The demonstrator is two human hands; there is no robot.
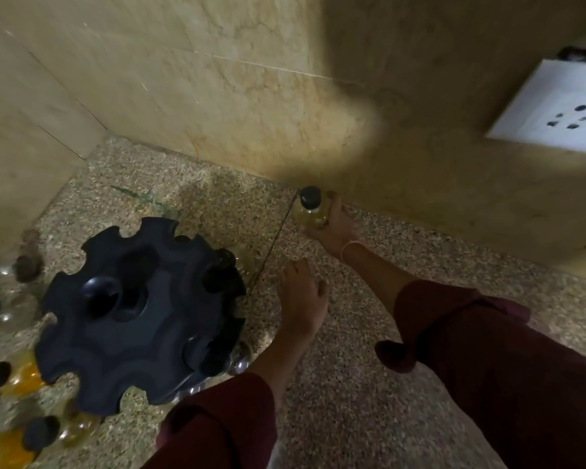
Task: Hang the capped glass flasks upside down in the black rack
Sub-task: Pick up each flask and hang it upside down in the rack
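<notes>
The right hand (336,225) grasps a black-capped flask (313,213) by the far wall (217,96). The left hand (301,299) hangs relaxed, holding nothing, right of the black rack (139,316).

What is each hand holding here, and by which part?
The right hand grips a capped glass flask by its glass body, cap free. The left hand holds nothing.

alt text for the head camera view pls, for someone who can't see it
The right hand grips an upright black-capped glass flask close to the wall, while the left hand hangs relaxed and empty beside the black rack. More capped flasks stand on the speckled counter at the left edge.
</notes>
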